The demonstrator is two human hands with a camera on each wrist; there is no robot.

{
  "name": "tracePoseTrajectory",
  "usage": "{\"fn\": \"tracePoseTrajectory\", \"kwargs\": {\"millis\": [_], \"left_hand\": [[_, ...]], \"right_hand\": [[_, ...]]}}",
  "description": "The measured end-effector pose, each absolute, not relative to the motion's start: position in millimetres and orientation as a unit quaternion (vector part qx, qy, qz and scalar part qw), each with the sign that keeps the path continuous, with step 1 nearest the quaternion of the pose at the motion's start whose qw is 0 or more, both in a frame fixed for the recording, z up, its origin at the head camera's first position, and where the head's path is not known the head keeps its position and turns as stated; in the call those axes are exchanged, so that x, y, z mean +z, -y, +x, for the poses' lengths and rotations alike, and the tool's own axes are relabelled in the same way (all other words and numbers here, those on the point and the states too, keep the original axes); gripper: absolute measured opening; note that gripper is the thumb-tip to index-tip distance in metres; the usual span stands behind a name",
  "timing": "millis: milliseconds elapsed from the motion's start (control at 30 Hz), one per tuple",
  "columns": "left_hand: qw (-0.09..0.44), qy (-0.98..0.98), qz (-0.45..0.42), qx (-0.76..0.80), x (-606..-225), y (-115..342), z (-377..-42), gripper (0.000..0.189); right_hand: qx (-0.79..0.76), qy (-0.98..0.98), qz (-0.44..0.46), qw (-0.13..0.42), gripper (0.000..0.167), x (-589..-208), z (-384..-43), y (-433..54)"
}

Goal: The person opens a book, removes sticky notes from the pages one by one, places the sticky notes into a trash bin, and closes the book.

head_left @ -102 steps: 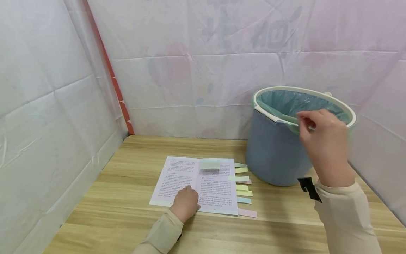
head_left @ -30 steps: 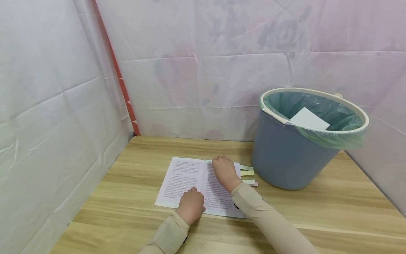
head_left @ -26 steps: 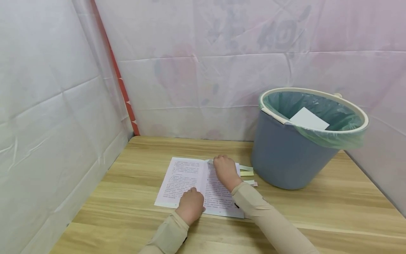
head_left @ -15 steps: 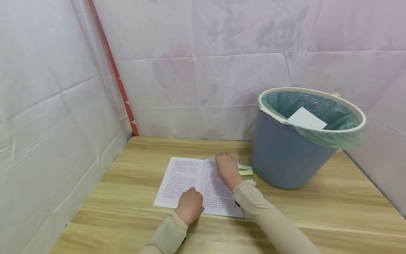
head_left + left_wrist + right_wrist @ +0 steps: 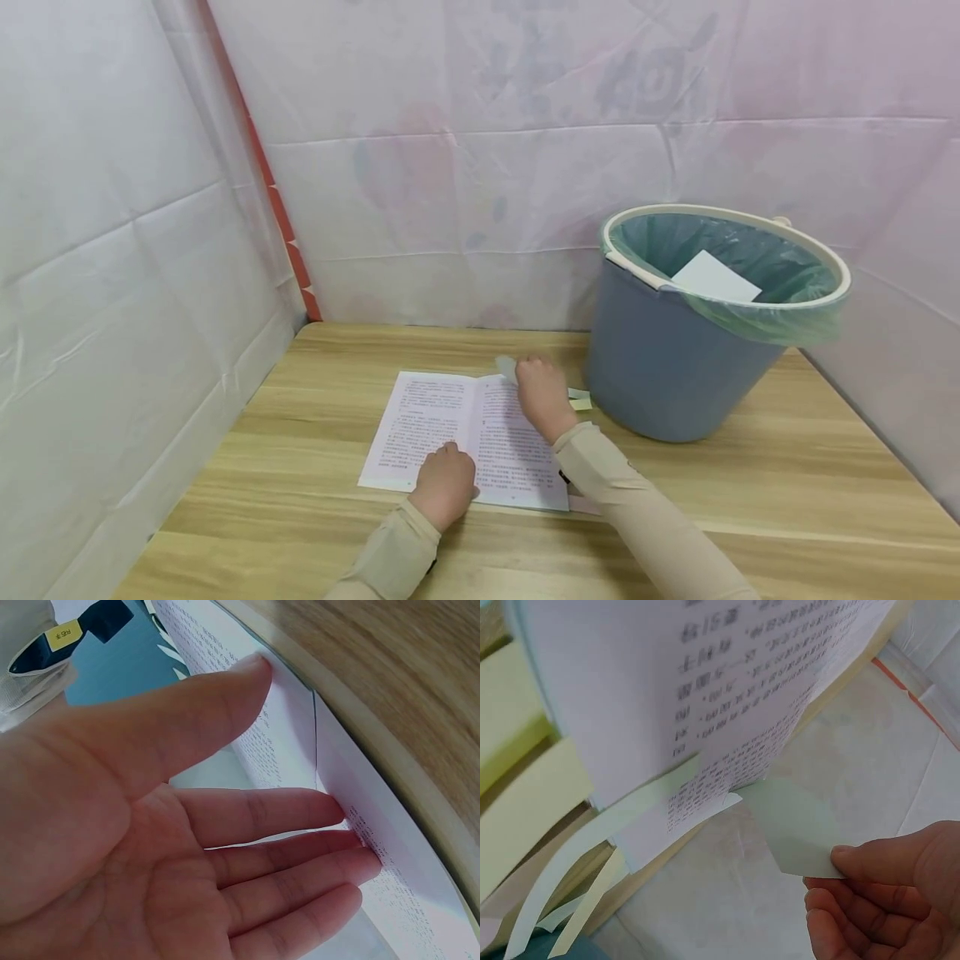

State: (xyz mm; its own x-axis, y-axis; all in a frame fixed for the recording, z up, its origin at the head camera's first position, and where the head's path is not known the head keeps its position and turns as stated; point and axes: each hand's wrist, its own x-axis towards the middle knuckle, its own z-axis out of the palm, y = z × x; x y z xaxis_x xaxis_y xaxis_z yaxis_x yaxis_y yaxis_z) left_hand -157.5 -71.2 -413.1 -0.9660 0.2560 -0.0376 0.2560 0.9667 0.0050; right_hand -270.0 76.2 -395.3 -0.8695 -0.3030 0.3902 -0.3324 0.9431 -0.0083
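An open book (image 5: 420, 417) of printed pages lies on the table. My left hand (image 5: 446, 483) rests on it near the lower middle, fingers extended and fingertips touching the page in the left wrist view. At the top of the right page, my right hand (image 5: 542, 396) pinches a pale green sticky note (image 5: 795, 832) between thumb and finger. The note stands up past the page's top edge; whether its far end touches the paper I cannot tell. Coloured page tabs (image 5: 536, 825) stick out from the book's right side, partly hidden by the right forearm in the head view.
A blue-grey bin (image 5: 667, 367) with a green liner (image 5: 780, 321) stands at the back right, a white sheet of paper (image 5: 716, 277) inside. The wooden table (image 5: 300, 500) is bordered by white cloth walls (image 5: 360, 208) behind and at the sides.
The right hand has come from the bin's rim to the book and taken hold of the pale green note, lifting it up and rightward from the page. The left hand stays put.
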Motion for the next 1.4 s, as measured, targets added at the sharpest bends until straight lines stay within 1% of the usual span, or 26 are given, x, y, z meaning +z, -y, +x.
{"fn": "tracePoseTrajectory", "kwargs": {"millis": [133,400,567,667,867,967,1067,1167,1233,1300,1400], "left_hand": [[0.022,-0.991,0.131,0.002,-412,71,-156,0.038],[0.023,-0.991,0.129,0.008,-409,72,-155,0.037],[0.024,-0.991,0.131,0.007,-410,72,-155,0.037],[0.023,-0.991,0.135,0.004,-411,73,-154,0.038],[0.021,-0.99,0.136,0.007,-413,73,-155,0.038],[0.024,-0.991,0.134,0.011,-413,74,-156,0.038],[0.027,-0.991,0.132,0.011,-414,74,-155,0.039],[0.027,-0.991,0.13,0.01,-413,74,-155,0.039],[0.026,-0.991,0.13,0.009,-413,73,-155,0.038],[0.024,-0.991,0.132,0.006,-413,73,-155,0.038],[0.022,-0.991,0.135,0.005,-413,73,-155,0.038]], "right_hand": [[0.049,0.966,0.152,0.201,0.006,-392,-269,-80],[0.057,0.963,0.129,0.229,0.01,-382,-269,-88],[0.057,0.955,0.138,0.256,0.005,-372,-263,-93],[0.065,0.942,0.15,0.295,0.005,-364,-257,-97],[0.118,0.902,0.189,0.371,0.021,-330,-238,-108],[0.16,0.857,0.216,0.44,0.019,-309,-226,-116],[0.201,0.8,0.229,0.518,0.012,-287,-215,-126],[0.229,0.755,0.211,0.578,0.006,-263,-203,-139],[0.245,0.733,0.188,0.607,0.007,-248,-198,-150],[0.251,0.725,0.157,0.622,0.01,-235,-195,-164],[0.252,0.733,0.105,0.623,0.015,-221,-195,-188]]}}
